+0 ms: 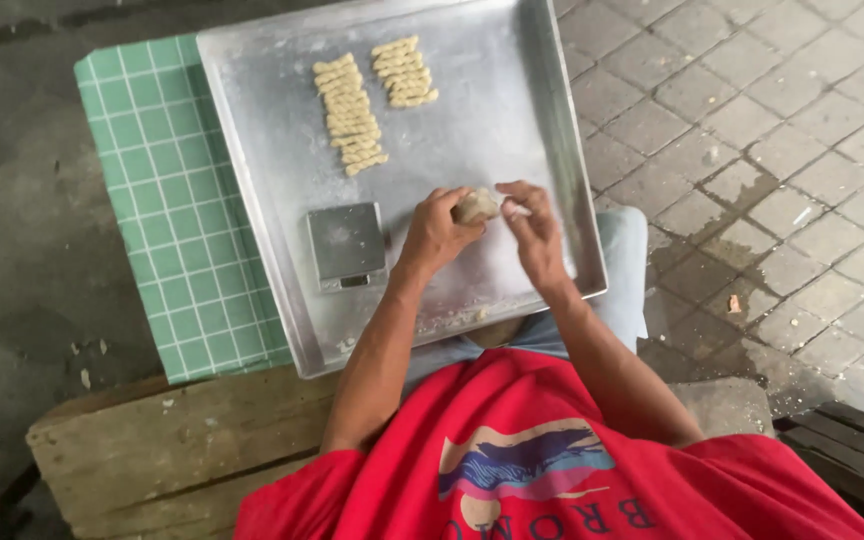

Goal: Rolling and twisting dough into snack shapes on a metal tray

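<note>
Dough lump [475,206] sits over the near half of the metal tray [282,120], held in the left hand [436,232], whose grip is closed around it; left of that hand a small square scale [347,245] rests on the tray, with a green grid mat [167,200] under the tray's left edge. Right of the lump, the right hand [535,235] pinches a small pale bit [518,210] of dough in a narrow grip; two rows of twisted dough pieces [352,115] lie at the tray's far end.
</note>
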